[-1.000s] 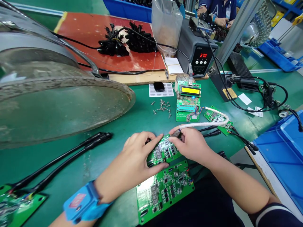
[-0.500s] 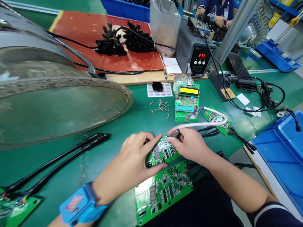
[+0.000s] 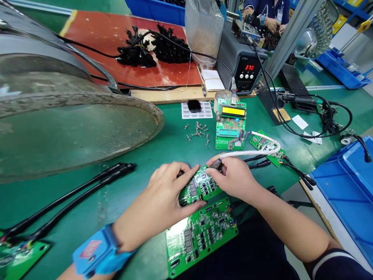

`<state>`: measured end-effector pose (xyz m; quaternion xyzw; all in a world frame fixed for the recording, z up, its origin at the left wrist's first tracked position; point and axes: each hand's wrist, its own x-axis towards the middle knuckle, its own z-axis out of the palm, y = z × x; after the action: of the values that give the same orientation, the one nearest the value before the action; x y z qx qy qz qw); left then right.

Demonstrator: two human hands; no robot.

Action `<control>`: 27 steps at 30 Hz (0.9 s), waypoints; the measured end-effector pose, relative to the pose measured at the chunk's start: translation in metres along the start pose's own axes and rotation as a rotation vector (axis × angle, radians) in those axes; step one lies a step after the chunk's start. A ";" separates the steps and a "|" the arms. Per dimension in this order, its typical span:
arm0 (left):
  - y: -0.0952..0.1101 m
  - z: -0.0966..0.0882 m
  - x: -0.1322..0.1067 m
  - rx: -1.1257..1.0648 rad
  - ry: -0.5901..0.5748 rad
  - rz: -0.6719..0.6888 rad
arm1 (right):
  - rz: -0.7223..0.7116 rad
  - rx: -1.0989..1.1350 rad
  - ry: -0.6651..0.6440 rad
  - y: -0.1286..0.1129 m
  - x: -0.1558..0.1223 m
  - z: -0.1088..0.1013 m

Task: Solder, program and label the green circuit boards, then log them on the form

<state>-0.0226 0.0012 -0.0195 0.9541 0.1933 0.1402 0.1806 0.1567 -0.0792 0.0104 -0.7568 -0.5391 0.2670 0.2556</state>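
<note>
My left hand (image 3: pixel 163 196) grips a small green circuit board (image 3: pixel 201 186) by its left edge, thumb below and fingers on top. My right hand (image 3: pixel 234 177) pinches a dark connector (image 3: pixel 215 164) at the end of a white sleeved cable (image 3: pixel 250 153) and holds it against the board's upper right corner. A second green circuit board (image 3: pixel 201 233) lies just in front, at the table edge. The cable runs back to a programmer board with a yellow display (image 3: pixel 231 124). A blue wrist strap (image 3: pixel 99 252) is on my left wrist.
A large round dusty lamp cover (image 3: pixel 72 132) fills the left. Black cables (image 3: pixel 72 194) lie under it. Loose screws (image 3: pixel 198 131) sit behind the hands. A soldering station (image 3: pixel 243 66), a soldering iron holder (image 3: pixel 326 111) and a blue bin (image 3: pixel 349 186) stand right. Another person (image 3: pixel 271 15) works beyond.
</note>
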 end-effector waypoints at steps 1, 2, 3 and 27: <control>0.000 0.000 0.000 0.002 0.001 0.003 | 0.000 0.001 0.000 0.000 0.000 0.000; 0.000 0.000 0.000 0.004 0.003 0.005 | 0.001 0.001 0.001 0.000 0.000 0.000; 0.000 0.000 0.000 0.005 0.002 0.005 | 0.002 0.001 0.003 0.000 0.000 0.000; 0.000 0.000 0.001 -0.024 -0.019 -0.028 | -0.008 0.007 0.015 0.002 0.000 0.001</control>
<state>-0.0223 0.0019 -0.0193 0.9504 0.2033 0.1307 0.1957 0.1575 -0.0796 0.0079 -0.7557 -0.5393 0.2621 0.2635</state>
